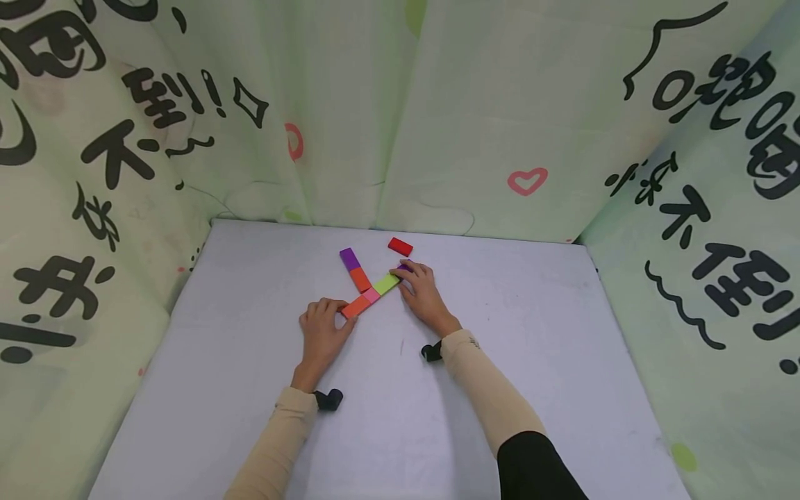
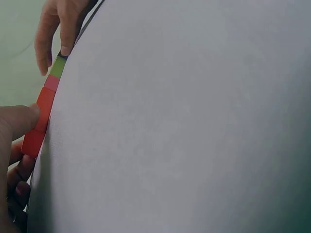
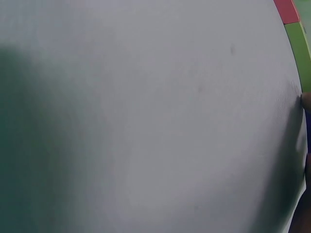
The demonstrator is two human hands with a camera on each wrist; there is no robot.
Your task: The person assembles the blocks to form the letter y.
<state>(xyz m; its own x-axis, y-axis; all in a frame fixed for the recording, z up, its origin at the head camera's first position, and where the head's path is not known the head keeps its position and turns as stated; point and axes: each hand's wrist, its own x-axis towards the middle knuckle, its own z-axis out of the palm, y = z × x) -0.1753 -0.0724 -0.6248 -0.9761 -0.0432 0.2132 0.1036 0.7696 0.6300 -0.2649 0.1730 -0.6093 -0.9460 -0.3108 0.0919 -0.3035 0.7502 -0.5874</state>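
Flat coloured blocks lie end to end on the white table: an orange block (image 1: pixel 357 307), a pink block (image 1: pixel 371 295) and a lime-green block (image 1: pixel 386 283). My left hand (image 1: pixel 321 333) pinches the orange block at the row's lower-left end, with thumb and fingers on either side of it. At the upper-right end my right hand (image 1: pixel 426 295) pinches a purple block (image 1: pixel 405 267), mostly hidden under its fingers, against the green one. An orange-red block (image 1: pixel 360 280) branches up from the row near the pink block, and another purple block (image 1: pixel 350 259) continues it.
A loose red block (image 1: pixel 400 246) lies beyond my right hand, towards the table's back edge. The white table (image 1: pixel 531 389) is enclosed at the back and sides by pale green printed curtains (image 1: pixel 462 139).
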